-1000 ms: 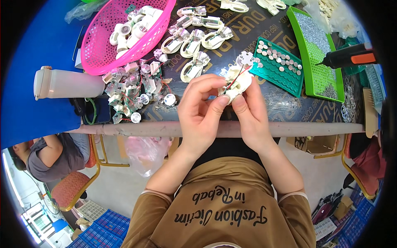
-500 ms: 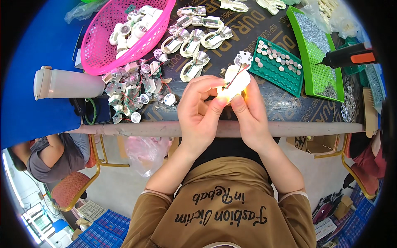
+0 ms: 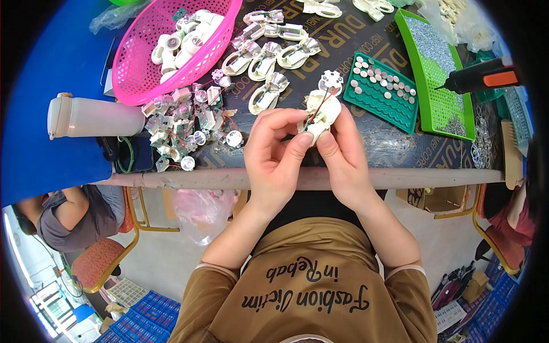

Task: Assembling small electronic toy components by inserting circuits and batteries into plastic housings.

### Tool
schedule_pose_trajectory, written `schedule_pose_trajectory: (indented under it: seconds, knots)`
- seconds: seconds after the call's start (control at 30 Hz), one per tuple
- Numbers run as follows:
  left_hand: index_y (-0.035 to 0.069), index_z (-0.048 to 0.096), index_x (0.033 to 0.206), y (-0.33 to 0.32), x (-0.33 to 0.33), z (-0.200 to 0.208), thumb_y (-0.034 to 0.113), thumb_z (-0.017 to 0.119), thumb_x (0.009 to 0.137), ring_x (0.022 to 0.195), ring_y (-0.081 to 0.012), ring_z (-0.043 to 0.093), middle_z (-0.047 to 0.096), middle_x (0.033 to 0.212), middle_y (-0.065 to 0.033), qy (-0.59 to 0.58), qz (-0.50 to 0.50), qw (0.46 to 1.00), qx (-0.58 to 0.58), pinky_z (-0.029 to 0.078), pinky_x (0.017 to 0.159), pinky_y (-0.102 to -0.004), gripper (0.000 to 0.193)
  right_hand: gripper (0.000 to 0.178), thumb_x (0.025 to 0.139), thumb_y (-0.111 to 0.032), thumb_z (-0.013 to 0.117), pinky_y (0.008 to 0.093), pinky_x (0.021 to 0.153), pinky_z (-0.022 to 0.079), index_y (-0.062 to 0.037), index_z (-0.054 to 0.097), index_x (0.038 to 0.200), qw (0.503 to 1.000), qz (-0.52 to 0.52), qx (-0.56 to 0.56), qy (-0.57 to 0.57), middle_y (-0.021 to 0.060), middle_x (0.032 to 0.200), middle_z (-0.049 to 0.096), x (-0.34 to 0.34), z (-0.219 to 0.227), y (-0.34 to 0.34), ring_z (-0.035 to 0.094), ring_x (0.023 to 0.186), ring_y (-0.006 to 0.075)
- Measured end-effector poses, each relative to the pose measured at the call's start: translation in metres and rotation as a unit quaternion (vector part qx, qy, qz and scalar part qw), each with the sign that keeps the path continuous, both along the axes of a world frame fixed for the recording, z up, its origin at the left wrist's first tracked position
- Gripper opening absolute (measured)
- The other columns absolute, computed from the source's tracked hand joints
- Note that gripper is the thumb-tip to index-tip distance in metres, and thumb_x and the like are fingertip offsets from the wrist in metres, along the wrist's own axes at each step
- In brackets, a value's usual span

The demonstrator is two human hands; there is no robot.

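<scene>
Both hands hold one cream plastic lamp housing (image 3: 325,113) over the table's near edge. A red and a dark wire run across it to a round, notched LED board (image 3: 331,82) at its far end. My left hand (image 3: 278,150) grips the housing from the left, thumb and fingertips closed on its near part. My right hand (image 3: 347,154) is wrapped round the right side, with its thumb on the near end. The fingers hide part of the housing's inside. Beyond my left hand lies a similar open housing (image 3: 269,94) with a reflector.
A pink basket (image 3: 128,71) holds white lamp parts. Beside it are a heap of wired boards and lenses (image 3: 183,123) and a pale bottle (image 3: 94,116). At right lie a teal tray (image 3: 394,114) of round metal discs, a green tray (image 3: 437,97) of small parts and an electric screwdriver (image 3: 483,76).
The bright glow in the housing has gone out, so its inside and wires now show. My hands have barely moved and still grip it.
</scene>
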State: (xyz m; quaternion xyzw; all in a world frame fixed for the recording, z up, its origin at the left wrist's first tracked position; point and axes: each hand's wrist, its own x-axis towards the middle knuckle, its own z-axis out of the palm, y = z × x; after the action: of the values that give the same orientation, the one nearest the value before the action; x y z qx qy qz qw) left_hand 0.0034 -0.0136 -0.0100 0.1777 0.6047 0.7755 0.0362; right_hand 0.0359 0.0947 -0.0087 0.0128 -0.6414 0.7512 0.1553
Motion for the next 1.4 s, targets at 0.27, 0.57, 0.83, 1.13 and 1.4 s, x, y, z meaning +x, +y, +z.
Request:
schedule_pose_trajectory:
  seconds: [0.27, 0.57, 0.83, 1.13, 1.4]
  knots:
    - [0.0, 0.053, 0.1, -0.001, -0.004, -0.003, -0.001, 0.058, 0.08, 0.079, -0.0111, 0.052, 0.048, 0.095, -0.0055, 0.038, 0.001, 0.999, -0.035, 0.045, 0.067, -0.0215, 0.021, 0.017, 0.09, -0.013, 0.046, 0.0256, 0.073, 0.039, -0.0008, 0.046, 0.102, 0.999, -0.006, 0.034, -0.003, 0.0058, 0.088, 0.044, 0.001, -0.005, 0.003, 0.045, 0.079, 0.0137]
    - [0.0, 0.053, 0.102, -0.012, -0.013, 0.017, 0.016, 0.06, 0.081, 0.074, -0.0116, 0.05, 0.051, 0.094, -0.007, 0.098, -0.064, 0.986, -0.114, 0.041, 0.063, -0.022, 0.028, 0.015, 0.087, -0.009, 0.049, 0.0242, 0.071, 0.04, -0.0001, 0.05, 0.099, 0.997, 0.065, -0.018, -0.026, 0.0038, 0.087, 0.047, 0.011, 0.009, 0.01, 0.048, 0.077, 0.0113]
    - [-0.002, 0.051, 0.095, -0.013, 0.002, 0.033, 0.017, 0.044, 0.088, 0.077, -0.0124, 0.046, 0.051, 0.092, -0.0094, 0.013, -0.087, 0.992, -0.087, 0.037, 0.07, -0.0249, 0.021, 0.019, 0.089, -0.014, 0.049, 0.0205, 0.064, 0.042, 0.0008, 0.06, 0.088, 0.998, 0.022, 0.041, -0.044, 0.0025, 0.081, 0.057, -0.002, 0.026, 0.044, 0.05, 0.07, 0.0079]
    - [-0.001, 0.048, 0.099, -0.011, 0.002, 0.05, 0.024, 0.041, 0.09, 0.062, -0.0097, 0.053, 0.056, 0.077, -0.0091, -0.146, -0.224, 0.96, -0.082, 0.04, 0.048, -0.0185, 0.028, 0.021, 0.088, -0.025, 0.053, 0.017, 0.056, 0.037, -0.0046, 0.059, 0.086, 0.96, 0.186, -0.096, -0.186, -0.0045, 0.074, 0.053, -0.025, 0.056, 0.05, 0.044, 0.063, 0.0032]
    - [0.002, 0.052, 0.094, -0.012, 0.001, 0.037, 0.021, 0.042, 0.089, 0.057, -0.0053, 0.049, 0.056, 0.071, -0.0051, -0.109, -0.176, 0.972, -0.107, 0.036, 0.047, -0.0164, 0.022, 0.009, 0.081, -0.009, 0.061, 0.0164, 0.06, 0.039, -0.0031, 0.057, 0.085, 0.981, 0.14, -0.013, -0.137, -0.0045, 0.074, 0.052, -0.013, 0.062, 0.06, 0.048, 0.067, 0.0037]
